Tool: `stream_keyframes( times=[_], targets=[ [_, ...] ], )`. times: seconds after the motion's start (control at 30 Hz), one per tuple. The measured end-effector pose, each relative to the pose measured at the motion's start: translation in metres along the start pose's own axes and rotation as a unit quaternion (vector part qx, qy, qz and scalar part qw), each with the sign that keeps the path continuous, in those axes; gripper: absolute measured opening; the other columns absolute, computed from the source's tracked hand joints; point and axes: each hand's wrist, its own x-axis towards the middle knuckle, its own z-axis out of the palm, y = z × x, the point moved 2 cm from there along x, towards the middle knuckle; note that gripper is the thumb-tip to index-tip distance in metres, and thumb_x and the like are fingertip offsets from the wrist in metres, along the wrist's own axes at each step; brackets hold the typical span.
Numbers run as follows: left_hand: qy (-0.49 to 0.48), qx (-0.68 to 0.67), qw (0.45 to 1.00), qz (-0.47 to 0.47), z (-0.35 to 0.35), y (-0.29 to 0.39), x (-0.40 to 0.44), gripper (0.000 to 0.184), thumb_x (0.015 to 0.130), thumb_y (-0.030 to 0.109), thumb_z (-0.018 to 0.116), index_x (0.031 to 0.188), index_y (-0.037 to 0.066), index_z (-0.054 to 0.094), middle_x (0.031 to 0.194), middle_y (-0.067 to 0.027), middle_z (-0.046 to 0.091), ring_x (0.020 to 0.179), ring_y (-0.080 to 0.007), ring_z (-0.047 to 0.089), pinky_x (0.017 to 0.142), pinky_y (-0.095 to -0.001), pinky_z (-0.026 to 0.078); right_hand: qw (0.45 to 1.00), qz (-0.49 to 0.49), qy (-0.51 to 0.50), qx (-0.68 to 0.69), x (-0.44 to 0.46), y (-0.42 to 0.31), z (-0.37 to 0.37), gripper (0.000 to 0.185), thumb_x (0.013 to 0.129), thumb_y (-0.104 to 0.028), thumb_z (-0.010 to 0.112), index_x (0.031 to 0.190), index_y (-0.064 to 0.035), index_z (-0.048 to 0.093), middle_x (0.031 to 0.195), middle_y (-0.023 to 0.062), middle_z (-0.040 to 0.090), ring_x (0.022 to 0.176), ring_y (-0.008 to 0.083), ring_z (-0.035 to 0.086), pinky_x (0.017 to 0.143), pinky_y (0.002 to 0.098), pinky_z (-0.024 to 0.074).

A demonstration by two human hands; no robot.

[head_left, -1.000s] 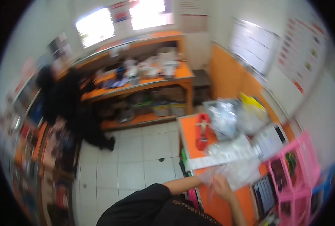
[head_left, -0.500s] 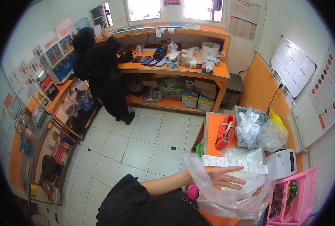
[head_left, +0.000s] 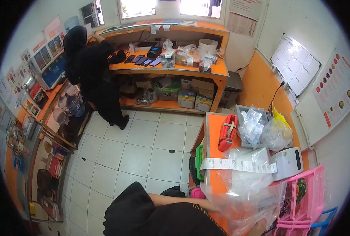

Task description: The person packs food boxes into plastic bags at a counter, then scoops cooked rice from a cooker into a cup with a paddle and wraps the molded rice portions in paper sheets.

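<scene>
A clear plastic bag (head_left: 245, 204) spreads loosely over the near end of the orange desk. My left hand (head_left: 215, 205) is at the bag's left side, seen blurred through the film; its fingers are hidden. At the bottom edge, my right hand (head_left: 259, 227) is partly in view with the bag's lower edge gathered at it. More clear plastic (head_left: 241, 181) lies flat on the desk just beyond the bag. A printed paper strip (head_left: 238, 165) runs across that plastic from a white label printer (head_left: 287, 163).
Right of the bag stands a pink plastic basket (head_left: 308, 196). Farther along the desk are a red object with a strap (head_left: 227, 133) and a grey crate (head_left: 243, 129) of plastic packaging. A person in black (head_left: 96, 78) stands at the far counter (head_left: 218, 70).
My left hand, spread open above the desk before, has moved down and toward me and now shows only through the film. The bag has come lower with it. The view has shifted slightly.
</scene>
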Motion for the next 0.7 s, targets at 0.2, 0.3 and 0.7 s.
stream_keyframes(
  times=[0.2, 0.3, 0.7],
  targets=[
    [-0.087, -0.109, 0.989, -0.052, 0.037, 0.056, -0.037, 0.05, 0.095, 0.024, 0.055, 0.139, 0.007, 0.039, 0.136, -0.0078, 0.047, 0.123, -0.0157, 0.043, 0.101, -0.0308, 0.039, 0.997, -0.024, 0.066, -0.01, -0.006, 0.004, -0.025, 0.024, 0.097, -0.021, 0.044, 0.103, 0.0009, 0.052, 0.102, 0.0112, 0.058, 0.08, 0.0232, 0.059, 0.077, 0.0341, 0.0472],
    [0.027, -0.061, 0.995, -0.076, -0.019, -0.015, -0.018, 0.043, 0.096, 0.02, 0.054, 0.134, 0.004, 0.046, 0.131, -0.0067, 0.052, 0.119, -0.0158, 0.051, 0.097, -0.0306, 0.043, 0.997, -0.044, 0.067, -0.01, -0.003, 0.006, -0.031, 0.024, 0.097, -0.021, 0.044, 0.105, 0.0012, 0.052, 0.104, 0.0117, 0.059, 0.081, 0.0237, 0.06, 0.078, 0.0345, 0.0476],
    [0.385, 0.094, 0.916, -0.067, -0.102, 0.043, -0.122, 0.022, 0.08, 0.015, 0.074, 0.095, 0.0, 0.07, 0.088, -0.0074, 0.07, 0.073, -0.0075, 0.062, 0.063, -0.0212, 0.049, 0.9, -0.17, -0.204, -0.346, -0.045, 0.021, 0.086, 0.025, 0.089, -0.008, 0.057, 0.112, 0.0001, 0.051, 0.106, 0.0125, 0.058, 0.078, 0.0194, 0.062, 0.068, 0.0306, 0.0497]
  ],
)
